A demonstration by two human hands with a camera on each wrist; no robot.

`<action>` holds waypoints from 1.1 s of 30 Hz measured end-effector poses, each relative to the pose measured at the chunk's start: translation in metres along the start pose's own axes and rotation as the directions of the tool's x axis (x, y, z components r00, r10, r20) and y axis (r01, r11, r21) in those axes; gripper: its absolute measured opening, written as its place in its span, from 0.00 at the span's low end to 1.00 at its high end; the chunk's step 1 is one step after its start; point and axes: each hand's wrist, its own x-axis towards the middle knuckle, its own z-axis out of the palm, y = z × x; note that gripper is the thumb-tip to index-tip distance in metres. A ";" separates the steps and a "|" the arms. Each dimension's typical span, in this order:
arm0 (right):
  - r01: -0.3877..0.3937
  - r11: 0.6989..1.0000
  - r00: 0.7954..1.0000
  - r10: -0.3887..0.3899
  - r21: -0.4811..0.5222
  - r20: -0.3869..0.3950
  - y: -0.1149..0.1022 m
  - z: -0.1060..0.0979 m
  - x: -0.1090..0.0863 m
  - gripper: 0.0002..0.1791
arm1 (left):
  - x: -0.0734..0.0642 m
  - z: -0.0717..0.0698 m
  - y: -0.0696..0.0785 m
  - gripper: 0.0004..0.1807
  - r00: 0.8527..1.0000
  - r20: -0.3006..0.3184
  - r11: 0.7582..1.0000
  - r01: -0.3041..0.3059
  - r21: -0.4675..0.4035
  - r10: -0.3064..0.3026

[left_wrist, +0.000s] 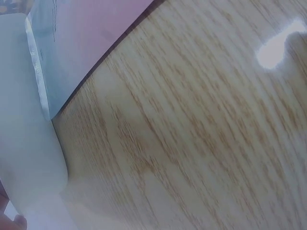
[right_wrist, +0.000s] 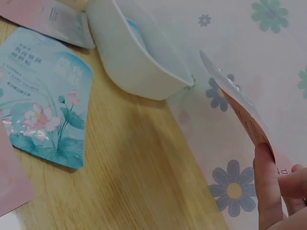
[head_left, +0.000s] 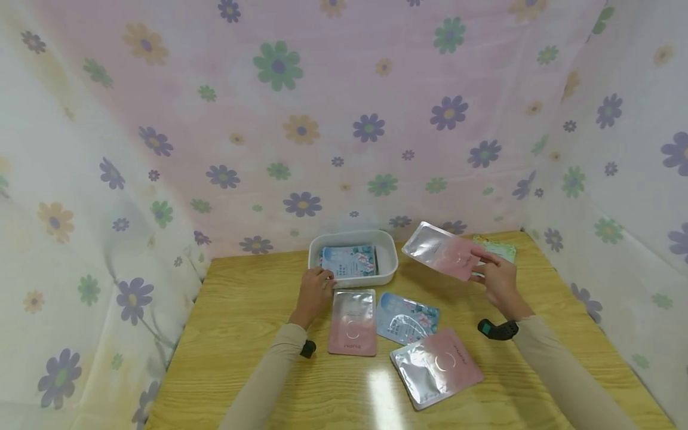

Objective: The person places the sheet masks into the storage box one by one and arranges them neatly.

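Observation:
My right hand (head_left: 500, 282) pinches a pink and silver sheet mask sachet (head_left: 441, 251) by its pink end, held tilted above the table to the right of a white plastic bin (head_left: 389, 257). Edge-on in the right wrist view, the same sachet (right_wrist: 240, 108) sits between thumb and fingers. At the bin's front left corner, my left hand (head_left: 314, 292) grips the rim. Inside the bin lie blue floral sachets (head_left: 349, 261). On the table in front are a pink sachet (head_left: 353, 322), a blue floral sachet (head_left: 407, 318) and overlapping pink and silver sachets (head_left: 438, 367).
A green and yellow sachet (head_left: 500, 248) lies behind my right hand, partly hidden. The wooden table (head_left: 242, 346) meets flower-printed cloth (head_left: 333, 89) at the back and both sides. Black straps circle both wrists.

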 end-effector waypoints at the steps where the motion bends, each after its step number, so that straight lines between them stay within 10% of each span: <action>1: -0.003 1.000 1.000 0.003 0.019 0.011 -0.001 0.000 0.000 0.23 | 0.000 0.000 0.000 0.06 1.000 0.004 1.000 0.002 -0.003 -0.002; 11: -0.057 0.994 0.984 0.040 0.092 0.175 -0.005 0.008 0.008 0.25 | 0.000 0.000 0.000 0.06 1.000 0.003 1.000 0.000 -0.004 0.000; 33: -0.123 0.989 0.945 0.141 -0.080 0.296 -0.002 0.059 0.017 0.30 | -0.001 0.003 -0.004 0.06 1.000 -0.027 1.000 -0.002 -0.004 0.002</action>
